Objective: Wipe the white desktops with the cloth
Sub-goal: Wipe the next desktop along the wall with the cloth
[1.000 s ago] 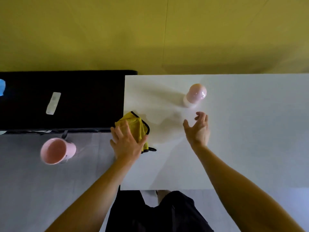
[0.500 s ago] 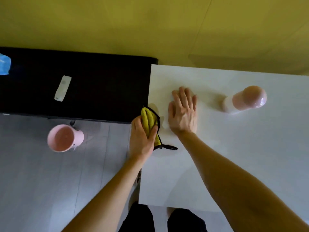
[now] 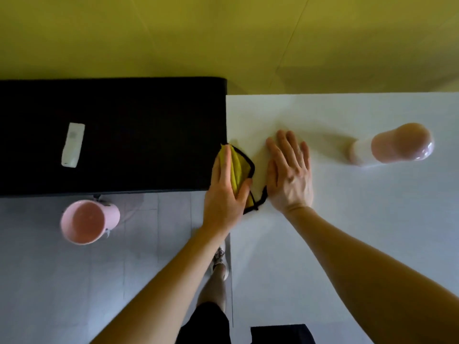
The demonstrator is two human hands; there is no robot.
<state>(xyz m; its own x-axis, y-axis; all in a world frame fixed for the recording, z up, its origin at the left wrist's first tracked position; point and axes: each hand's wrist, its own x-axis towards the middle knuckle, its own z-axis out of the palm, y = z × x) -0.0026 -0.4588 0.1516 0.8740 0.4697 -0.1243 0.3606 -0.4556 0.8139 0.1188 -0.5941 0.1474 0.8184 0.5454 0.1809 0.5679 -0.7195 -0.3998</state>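
Head view: left hand (image 3: pixel 227 194) now curls fingers and thumb round the yellow cloth (image 3: pixel 240 170), bunched at the white desktop's (image 3: pixel 372 207) left edge, centre frame; a second ago the cloth lay spread under a flat palm. Right hand (image 3: pixel 289 175), then lifted, now rests flat beside it, fingers straight. Likely a regrip before the next stroke; desktop near the bottle (image 3: pixel 392 150), right of frame, probably still unwiped

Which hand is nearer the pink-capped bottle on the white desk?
Right. The right hand lies flat on the desktop, left of the bottle; the left hand grips the yellow cloth at the desk's left edge, farther off.
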